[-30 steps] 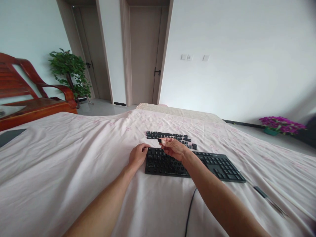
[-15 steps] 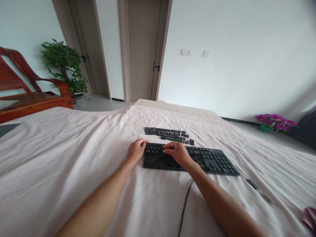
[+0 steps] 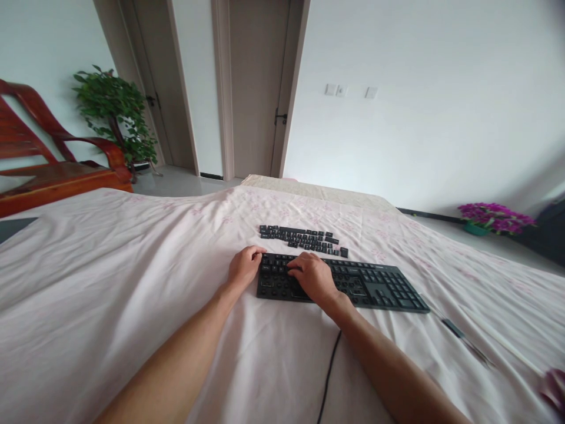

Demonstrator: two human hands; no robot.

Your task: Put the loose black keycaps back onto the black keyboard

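A black keyboard (image 3: pixel 379 287) lies on a pale pink sheet (image 3: pixel 110 277), its cable (image 3: pixel 329 374) running toward me. Just beyond it sits a cluster of loose black keycaps (image 3: pixel 304 238). My left hand (image 3: pixel 243 268) curls against the keyboard's left end, fingers bent over its corner. My right hand (image 3: pixel 312 275) rests palm down on the keyboard's left half, fingers bent and pressed onto the keys; whatever lies under the fingertips is hidden.
A thin dark tool (image 3: pixel 463 338) lies on the sheet to the right of the keyboard. A red wooden chair (image 3: pixel 53 171) and a green plant (image 3: pixel 117 112) stand at the far left. Purple flowers (image 3: pixel 494 217) sit on the floor at the right, doors behind.
My right hand held a keycap up beyond the keyboard a second ago; it came down and now presses on the keys. My left hand stayed at the keyboard's left end.
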